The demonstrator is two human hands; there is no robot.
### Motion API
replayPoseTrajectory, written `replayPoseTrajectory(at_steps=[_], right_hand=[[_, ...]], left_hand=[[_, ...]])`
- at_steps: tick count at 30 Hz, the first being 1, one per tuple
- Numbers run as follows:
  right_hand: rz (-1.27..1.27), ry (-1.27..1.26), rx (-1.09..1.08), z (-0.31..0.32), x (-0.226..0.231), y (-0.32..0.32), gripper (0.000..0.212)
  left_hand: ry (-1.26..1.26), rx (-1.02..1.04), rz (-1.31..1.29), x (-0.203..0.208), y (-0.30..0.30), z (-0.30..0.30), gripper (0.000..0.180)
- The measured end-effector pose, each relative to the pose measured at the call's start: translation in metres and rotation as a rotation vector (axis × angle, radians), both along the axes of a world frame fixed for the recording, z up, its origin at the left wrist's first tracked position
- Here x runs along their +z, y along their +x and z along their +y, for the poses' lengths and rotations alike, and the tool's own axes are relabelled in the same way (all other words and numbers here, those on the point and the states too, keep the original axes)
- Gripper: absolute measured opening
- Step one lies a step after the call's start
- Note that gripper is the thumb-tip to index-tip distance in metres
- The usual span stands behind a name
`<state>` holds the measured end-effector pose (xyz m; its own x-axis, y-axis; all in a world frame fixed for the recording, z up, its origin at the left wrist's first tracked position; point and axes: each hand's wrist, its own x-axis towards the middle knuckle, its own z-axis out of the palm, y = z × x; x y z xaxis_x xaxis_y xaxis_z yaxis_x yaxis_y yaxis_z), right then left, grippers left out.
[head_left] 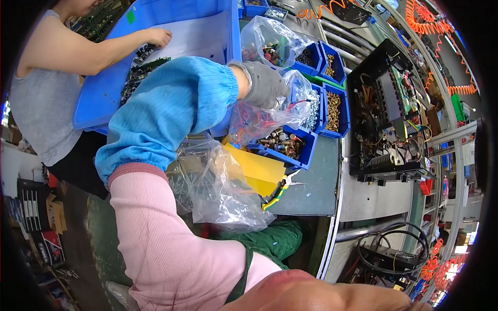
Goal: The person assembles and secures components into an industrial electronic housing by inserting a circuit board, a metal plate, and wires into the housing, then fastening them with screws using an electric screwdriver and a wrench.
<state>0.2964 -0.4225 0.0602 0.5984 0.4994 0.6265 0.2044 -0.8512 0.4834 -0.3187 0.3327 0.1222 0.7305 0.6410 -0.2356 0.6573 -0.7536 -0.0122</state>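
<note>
My left hand (264,87), in a grey glove, reaches across from the lower left; a blue oversleeve (166,98) covers the forearm. Its fingers are curled and closed on the edge of a clear plastic bag (249,122) with red wires inside. A thin red wire shows beside the fingertips. Just in front of the fingers stands a blue bin of silvery screws (313,110). Below the bag is a blue bin of mixed cylindrical metal parts (282,143). My right hand is out of the picture.
A co-worker's bare hand (160,37) hangs over a large blue crate (223,28) with dark parts. Pliers (277,192) lie by a yellow sheet (254,166) and a crumpled plastic bag (223,197). An opened black machine chassis (389,114) stands on the conveyor at right.
</note>
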Motion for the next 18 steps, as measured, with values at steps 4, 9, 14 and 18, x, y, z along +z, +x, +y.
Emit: replayPoseTrajectory(at_steps=[4, 9, 14, 18], right_hand=[[-0.011, 0.024, 0.024, 0.011, 0.000, 0.010, 0.027], [-0.009, 0.058, 0.039, 0.016, -0.010, 0.015, 0.027], [-0.028, 0.074, 0.053, 0.009, -0.007, 0.026, 0.027], [-0.021, 0.095, 0.064, 0.008, -0.015, 0.031, 0.026]], left_hand=[[-0.014, 0.032, 0.016, 0.000, -0.003, 0.000, 0.034], [-0.026, 0.028, 0.026, -0.001, -0.001, 0.000, 0.035], [-0.025, 0.022, 0.006, -0.004, -0.003, 0.000, 0.036], [0.000, -0.010, -0.028, -0.008, -0.004, 0.002, 0.037]])
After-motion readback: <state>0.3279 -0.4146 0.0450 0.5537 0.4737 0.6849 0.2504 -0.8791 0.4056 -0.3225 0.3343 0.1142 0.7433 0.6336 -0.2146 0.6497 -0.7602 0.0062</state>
